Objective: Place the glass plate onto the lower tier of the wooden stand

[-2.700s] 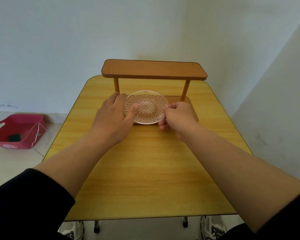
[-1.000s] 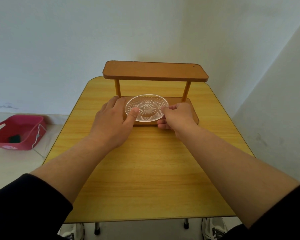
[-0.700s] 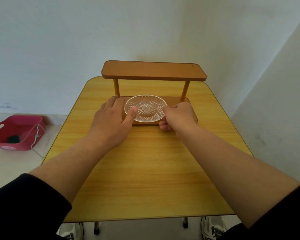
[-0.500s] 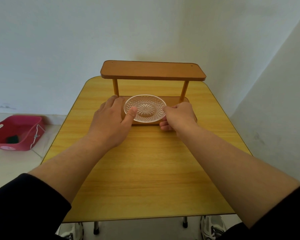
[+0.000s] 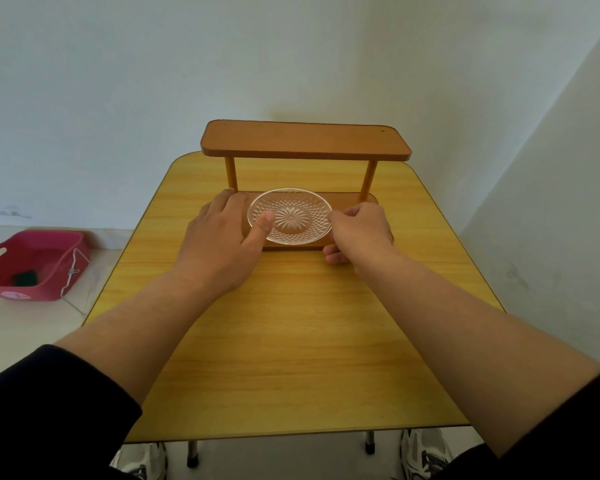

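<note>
A clear cut-glass plate (image 5: 293,213) with a star pattern lies over the lower tier (image 5: 347,199) of a two-tier wooden stand (image 5: 305,142), left of centre between the stand's two posts. My left hand (image 5: 222,237) holds the plate's left rim, thumb resting on the glass and fingers beneath or beside it. The plate's right rim is pinched by my right hand (image 5: 359,228), whose fingers are curled. I cannot tell whether the plate rests fully on the tier or is still a little above it.
The stand sits at the far end of a yellow wooden table (image 5: 291,341), close to a white wall. A red plastic basket (image 5: 32,263) stands on the floor to the left. White shoes (image 5: 423,452) show under the table's near edge.
The plate has come down from a raised, tilted pose to lie flat and low over the lower tier. Both hands have stayed on its rim.
</note>
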